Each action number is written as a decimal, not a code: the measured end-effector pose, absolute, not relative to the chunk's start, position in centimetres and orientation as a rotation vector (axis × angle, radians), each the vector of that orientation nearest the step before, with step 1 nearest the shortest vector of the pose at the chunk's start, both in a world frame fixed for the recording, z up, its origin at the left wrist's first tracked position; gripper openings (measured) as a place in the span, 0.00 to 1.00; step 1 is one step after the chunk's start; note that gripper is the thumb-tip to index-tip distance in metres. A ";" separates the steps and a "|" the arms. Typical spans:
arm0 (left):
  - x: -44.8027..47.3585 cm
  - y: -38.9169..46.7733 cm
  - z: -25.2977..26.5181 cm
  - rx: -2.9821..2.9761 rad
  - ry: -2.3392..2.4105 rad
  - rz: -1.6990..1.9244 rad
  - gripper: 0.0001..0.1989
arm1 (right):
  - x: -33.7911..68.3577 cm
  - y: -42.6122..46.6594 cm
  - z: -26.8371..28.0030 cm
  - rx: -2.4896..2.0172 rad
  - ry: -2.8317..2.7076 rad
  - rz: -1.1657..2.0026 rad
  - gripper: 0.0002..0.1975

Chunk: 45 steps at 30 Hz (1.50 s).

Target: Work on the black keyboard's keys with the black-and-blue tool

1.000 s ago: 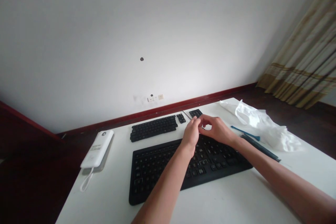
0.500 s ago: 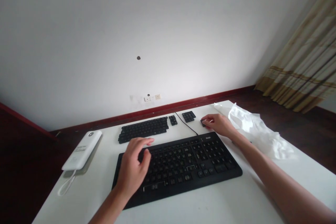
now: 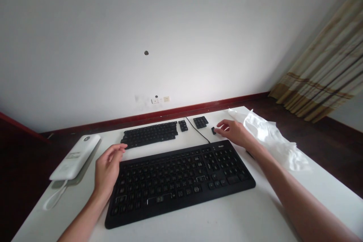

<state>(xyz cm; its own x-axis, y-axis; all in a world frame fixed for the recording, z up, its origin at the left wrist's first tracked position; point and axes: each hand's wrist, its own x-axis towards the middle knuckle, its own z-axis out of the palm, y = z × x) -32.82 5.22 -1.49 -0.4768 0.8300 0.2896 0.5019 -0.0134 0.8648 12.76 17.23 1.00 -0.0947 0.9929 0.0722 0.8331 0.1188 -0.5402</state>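
A black keyboard (image 3: 181,177) lies on the white table, most of its key positions stripped of their keycaps. Behind it is a large block of loose black keycaps (image 3: 150,134) laid out in rows. My left hand (image 3: 107,166) is by the keyboard's upper left corner, its fingers drawn together and the tips at the block's near left corner. Anything between those tips is too small to make out. On the right, my right hand (image 3: 234,133) has its thumb and fingers apart beside a small black keycap piece (image 3: 213,130) on the table.
Two smaller keycap groups, a narrow one (image 3: 183,125) and a squarer one (image 3: 200,122), lie behind the keyboard, with its cable (image 3: 197,130) between them. A white power bank (image 3: 76,157) with a strap is at left. Crumpled white plastic (image 3: 272,140) covers the table's right side.
My left hand has moved left, off the keyboard to the corner of the keycap block, and its fingers have drawn together. My right hand's fingers have parted beside the small keycap piece.
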 end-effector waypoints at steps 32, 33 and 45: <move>-31.9 5.3 -0.3 1.306 1.933 1.377 0.17 | 11.2 17.1 0.1 -1.737 -2.000 0.438 0.10; -31.8 5.3 -0.3 1.308 1.930 1.377 0.17 | 11.3 17.1 0.1 -1.735 -2.005 0.444 0.11; -31.9 5.3 -0.4 1.326 1.956 1.364 0.16 | 11.0 17.3 -0.3 -1.725 -1.973 0.458 0.11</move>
<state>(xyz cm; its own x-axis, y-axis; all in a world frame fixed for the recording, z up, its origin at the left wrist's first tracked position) -31.86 5.30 -0.41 -0.4633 0.8682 0.1775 0.4666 0.0688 0.8818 10.99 17.28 -0.32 -0.0937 0.9868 0.1323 0.8274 0.1511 -0.5409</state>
